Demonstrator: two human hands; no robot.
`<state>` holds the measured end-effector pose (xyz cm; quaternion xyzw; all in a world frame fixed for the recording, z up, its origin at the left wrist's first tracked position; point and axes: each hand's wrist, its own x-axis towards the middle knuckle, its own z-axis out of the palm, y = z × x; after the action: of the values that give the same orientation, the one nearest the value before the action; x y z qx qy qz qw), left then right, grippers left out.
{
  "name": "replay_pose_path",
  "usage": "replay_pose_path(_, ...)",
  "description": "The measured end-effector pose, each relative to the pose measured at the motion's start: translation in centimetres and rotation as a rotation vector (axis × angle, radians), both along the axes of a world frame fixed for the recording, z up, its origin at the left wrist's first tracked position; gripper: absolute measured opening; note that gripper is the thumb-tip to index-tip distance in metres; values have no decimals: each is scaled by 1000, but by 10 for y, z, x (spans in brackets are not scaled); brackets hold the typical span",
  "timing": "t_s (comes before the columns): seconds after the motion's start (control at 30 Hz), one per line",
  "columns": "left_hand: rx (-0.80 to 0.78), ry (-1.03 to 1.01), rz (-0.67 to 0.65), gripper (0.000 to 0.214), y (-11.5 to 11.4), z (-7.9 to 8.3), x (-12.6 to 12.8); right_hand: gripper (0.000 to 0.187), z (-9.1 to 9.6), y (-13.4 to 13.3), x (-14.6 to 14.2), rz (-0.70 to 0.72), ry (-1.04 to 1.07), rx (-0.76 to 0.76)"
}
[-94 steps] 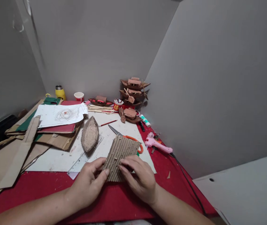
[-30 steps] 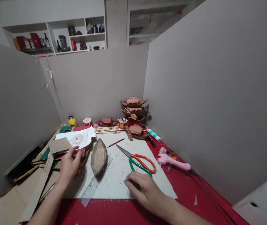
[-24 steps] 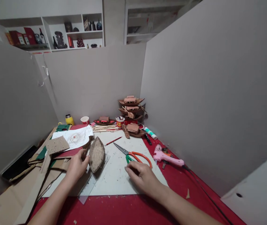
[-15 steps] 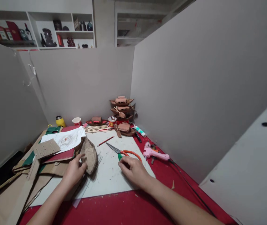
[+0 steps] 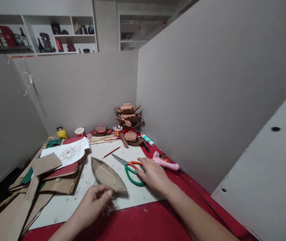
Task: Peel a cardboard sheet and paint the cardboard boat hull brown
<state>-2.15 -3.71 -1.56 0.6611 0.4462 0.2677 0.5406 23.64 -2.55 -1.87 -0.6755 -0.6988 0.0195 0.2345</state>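
Note:
A brown cardboard boat hull (image 5: 109,176), pointed at both ends, lies slantwise with its hollow facing up on the white sheet. My left hand (image 5: 94,202) is at its near side, thumb and fingers closed at the rim; the lower fingertips are blurred. Scissors with one orange and one green handle (image 5: 134,182) lie right of the hull, blades pointing to the far left. Over the handles rests my right hand (image 5: 154,174), fingers stretched out and touching them, apparently not gripping. A red pencil (image 5: 111,152) lies beyond the scissors.
Cardboard pieces and a drawing (image 5: 68,152) are piled at the left. Small model boats (image 5: 127,108) are stacked in the far corner, near thin wooden sticks (image 5: 102,138) and a red cup (image 5: 118,131). A pink glue gun (image 5: 166,164) with its cable lies right, beside a grey partition.
The hull has shifted right and towards me, along with my left hand. My right hand has slid right and flattened, so the green handle now shows. The view has turned slightly.

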Motion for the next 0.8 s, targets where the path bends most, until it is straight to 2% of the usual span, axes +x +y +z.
replay_pose_path(0.07,-31,-51,-41,50,-6,3,3,32,0,1,3,-13,-37,-50)
replay_pose_path(0.13,50,-40,39,49,-2,7,0,29,-2,1,2,-12,-69,-94)
replay_pose_path(0.27,385,46,297,39,26,11,-18,35,-4,0,-3,4,-107,-133)
replay_pose_path(0.33,600,208,381,38,41,12,-27,36,-5,-1,-5,14,-116,-140)
replay_pose_path(0.4,689,295,410,39,54,11,-33,34,-5,-1,-6,28,-118,-144)
replay_pose_path(0.5,712,361,391,43,71,7,-36,34,-5,-2,-8,50,-116,-147)
replay_pose_path(0.63,664,388,350,47,94,-1,-33,41,-6,-2,-11,74,-110,-149)
replay_pose_path(0.8,556,324,347,37,109,-8,-33,49,-7,-1,-10,87,-70,-156)
